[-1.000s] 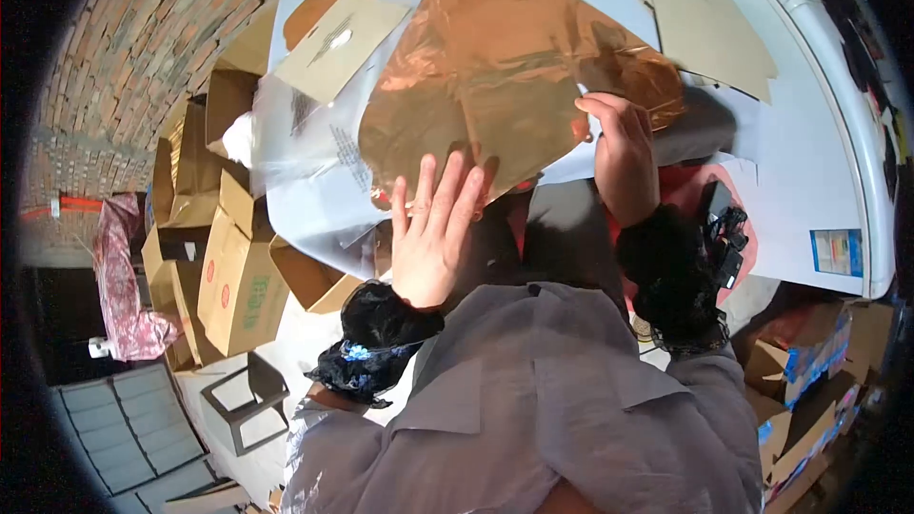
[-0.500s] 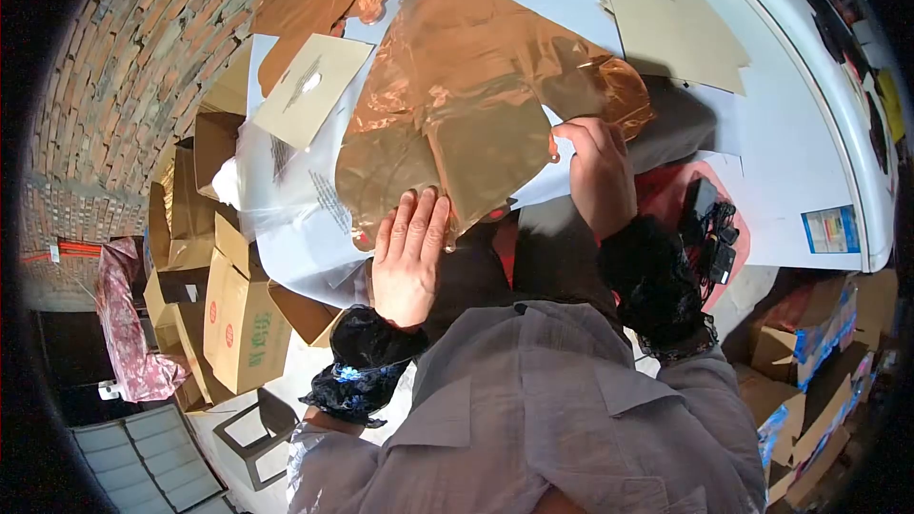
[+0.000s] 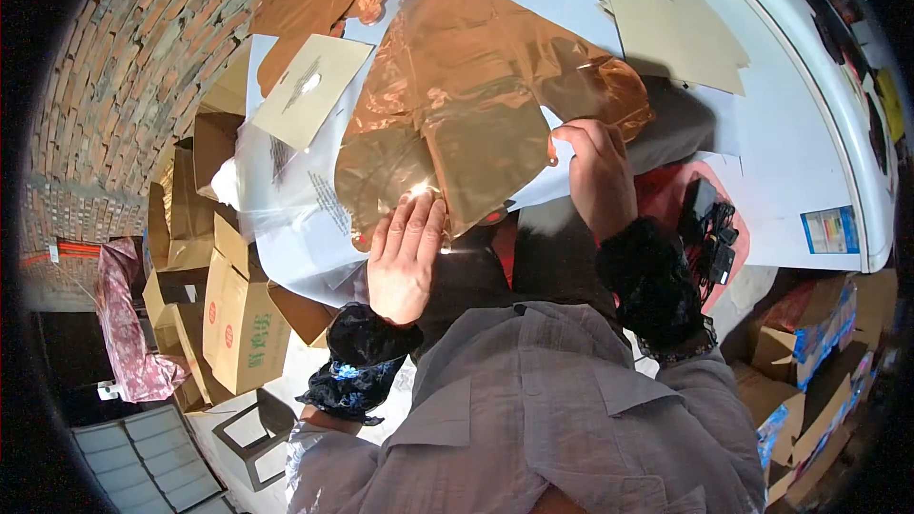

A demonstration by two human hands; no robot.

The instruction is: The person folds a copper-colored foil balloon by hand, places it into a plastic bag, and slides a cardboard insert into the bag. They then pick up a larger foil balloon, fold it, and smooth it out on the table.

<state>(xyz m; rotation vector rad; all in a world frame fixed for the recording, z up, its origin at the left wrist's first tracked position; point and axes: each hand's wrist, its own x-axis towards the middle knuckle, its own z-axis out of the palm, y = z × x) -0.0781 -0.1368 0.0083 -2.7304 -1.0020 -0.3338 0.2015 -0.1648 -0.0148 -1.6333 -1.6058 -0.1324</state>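
A flat, copper-coloured foil balloon is spread over the white tabletop, creased and shiny, with small tabs along its lower edge. My left hand rests on its lower left edge, fingers stretched out together and pressing the foil. At the right side of the lower flap, my right hand is closed, thumb and forefinger pinching the foil edge by a small tab. Its other fingers curl inward.
More copper foil lies at the back left. Beige card sheets flank the balloon, and clear plastic bags hang over the left edge. Cardboard boxes stand at left; black cables lie at right.
My left hand has shifted slightly left and down along the foil. The right hand stays at the same edge, almost unmoved.
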